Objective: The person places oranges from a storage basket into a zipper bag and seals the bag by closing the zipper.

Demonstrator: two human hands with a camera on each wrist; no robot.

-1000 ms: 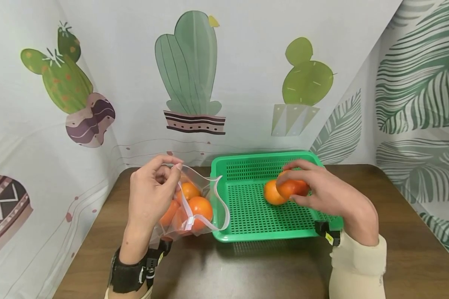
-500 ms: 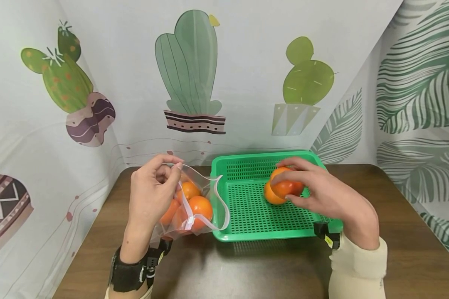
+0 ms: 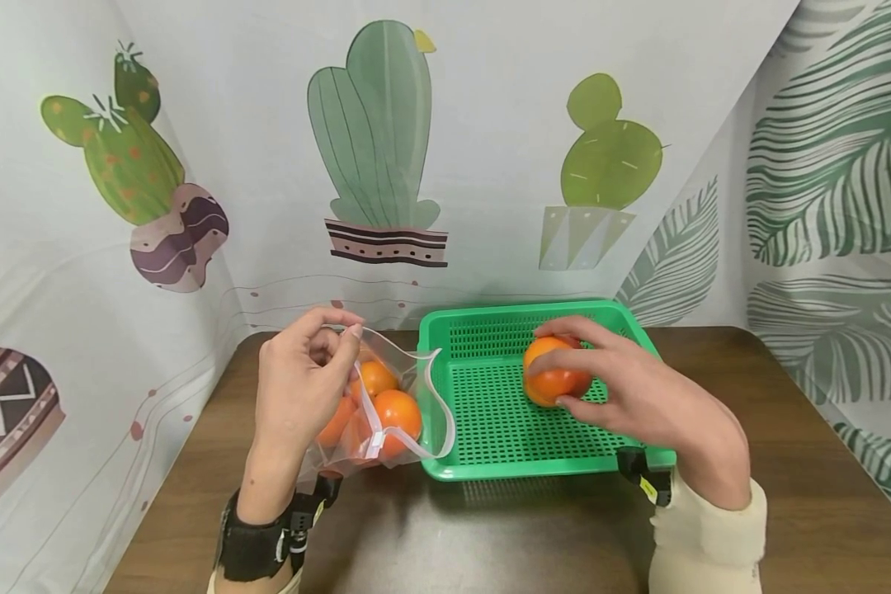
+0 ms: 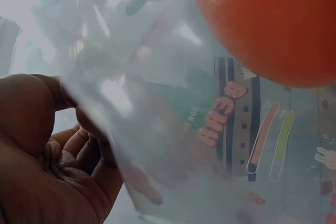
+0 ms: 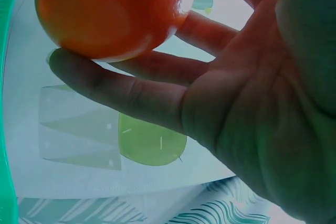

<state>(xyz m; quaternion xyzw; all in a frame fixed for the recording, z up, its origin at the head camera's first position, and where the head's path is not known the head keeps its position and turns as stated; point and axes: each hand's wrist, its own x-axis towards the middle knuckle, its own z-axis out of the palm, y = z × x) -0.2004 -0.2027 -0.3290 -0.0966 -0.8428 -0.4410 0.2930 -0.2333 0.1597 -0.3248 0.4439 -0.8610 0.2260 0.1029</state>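
Orange fruit [image 5: 115, 14] within right-hand grip [image 3: 627, 375], over green basket [image 3: 483, 417].

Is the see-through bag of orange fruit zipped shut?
No, the head view shows the bag with its white-edged mouth gaping open while the left hand pinches its edge.

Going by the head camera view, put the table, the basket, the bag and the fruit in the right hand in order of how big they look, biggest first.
1. Table
2. Basket
3. Bag
4. Fruit, partly hidden by the right hand
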